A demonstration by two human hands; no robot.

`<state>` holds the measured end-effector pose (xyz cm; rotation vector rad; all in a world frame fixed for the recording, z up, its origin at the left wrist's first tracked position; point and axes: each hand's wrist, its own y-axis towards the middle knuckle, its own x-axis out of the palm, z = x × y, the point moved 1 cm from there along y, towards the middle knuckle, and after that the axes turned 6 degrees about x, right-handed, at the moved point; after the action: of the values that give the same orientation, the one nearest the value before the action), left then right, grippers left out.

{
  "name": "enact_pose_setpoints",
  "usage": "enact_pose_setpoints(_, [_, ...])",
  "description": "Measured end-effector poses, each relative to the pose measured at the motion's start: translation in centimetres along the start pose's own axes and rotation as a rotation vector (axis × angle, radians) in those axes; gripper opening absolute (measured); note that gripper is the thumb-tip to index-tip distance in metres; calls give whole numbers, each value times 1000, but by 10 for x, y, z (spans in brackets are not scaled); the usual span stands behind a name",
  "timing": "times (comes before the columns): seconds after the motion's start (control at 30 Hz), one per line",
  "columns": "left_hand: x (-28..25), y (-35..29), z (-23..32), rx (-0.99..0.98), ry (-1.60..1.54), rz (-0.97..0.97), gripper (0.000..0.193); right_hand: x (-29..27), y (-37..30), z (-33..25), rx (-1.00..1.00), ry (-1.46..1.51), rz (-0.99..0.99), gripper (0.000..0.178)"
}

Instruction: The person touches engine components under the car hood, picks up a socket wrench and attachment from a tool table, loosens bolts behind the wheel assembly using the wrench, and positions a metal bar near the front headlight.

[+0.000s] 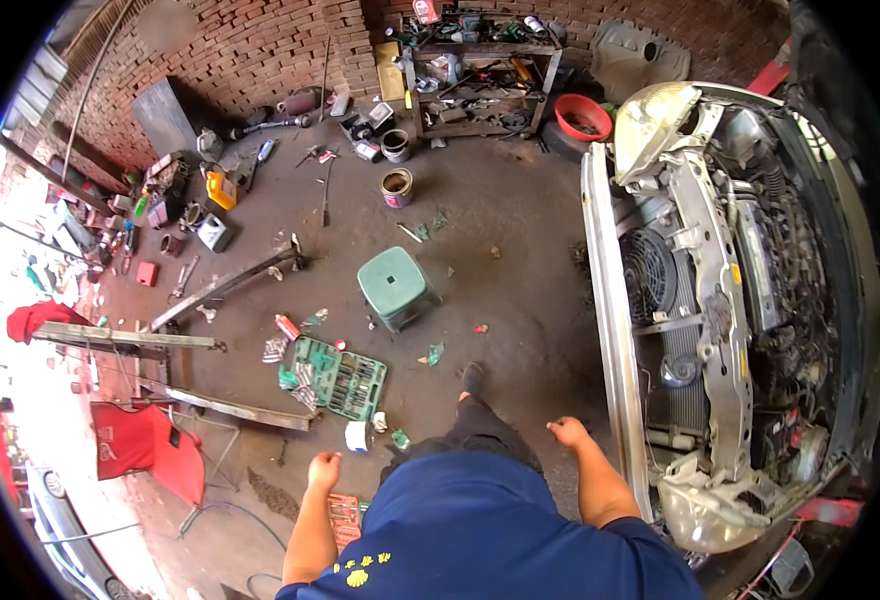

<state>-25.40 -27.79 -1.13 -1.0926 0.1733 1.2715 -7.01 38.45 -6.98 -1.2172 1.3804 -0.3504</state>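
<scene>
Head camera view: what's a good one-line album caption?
Left hand near an open green tool case, right hand near a car's exposed front, green stool ahead.

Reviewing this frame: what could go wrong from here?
Tripping: the shoe has the stool ahead and to its left, and the open green case lies on the floor further left, so a careless step might catch either one.

Scraping: the car's metal beam is exposed just to the right of the bare right hand; an outward swing might knock the hand against it.
</scene>
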Motion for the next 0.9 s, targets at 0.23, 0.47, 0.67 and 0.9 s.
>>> enact_pose_setpoints(0.23, [-8,62,148,-38,256,-199,48,-133,61,-205,-392,124,120,43])
enact_pose_setpoints(0.47, [15,202,265,0,109,-168,41,-262,93,-391,-608,377,-42,41])
enact_pose_setpoints(0.67, [65,347,406,39,252,-277,47,-374,178,-501,-716,321,-84,39])
enact_pose_setpoints(0.9, [62,525,623,209,209,-264,48,-519,312,-605,-584,364,25,37])
